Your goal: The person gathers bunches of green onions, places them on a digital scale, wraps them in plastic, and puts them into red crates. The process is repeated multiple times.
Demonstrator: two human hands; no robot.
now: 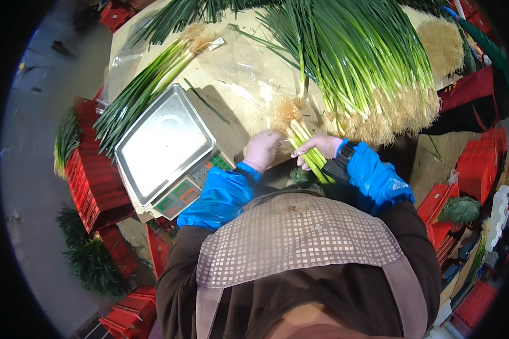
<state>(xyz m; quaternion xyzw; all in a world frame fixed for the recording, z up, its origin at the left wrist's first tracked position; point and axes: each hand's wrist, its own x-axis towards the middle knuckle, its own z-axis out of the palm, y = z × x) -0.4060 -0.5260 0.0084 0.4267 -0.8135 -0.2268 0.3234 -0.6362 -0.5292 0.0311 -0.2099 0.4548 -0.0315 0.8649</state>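
My right hand [316, 150], in a pale pink glove and blue sleeve cover, grips a small bunch of green onions [304, 138] by the pale stalks, with the rooty end [291, 111] upward and the green part toward my apron. Just left of it my left hand [264, 146], gloved alike, has its fingers curled closed beside the bunch's roots; what they hold, if anything, I cannot make out. A large pile of green onions [367, 68] lies at the back right of the pale table [237, 85]. A steel-pan scale [164, 141] stands to my left.
Another bunch [147, 82] lies behind the scale, near plastic sheeting [243, 68]. Red crates [90, 175] with greens flank the table at the left; more red crates [472, 164] and a green bagged bundle [459, 209] are at the right. A grey floor [39, 158] shows at far left.
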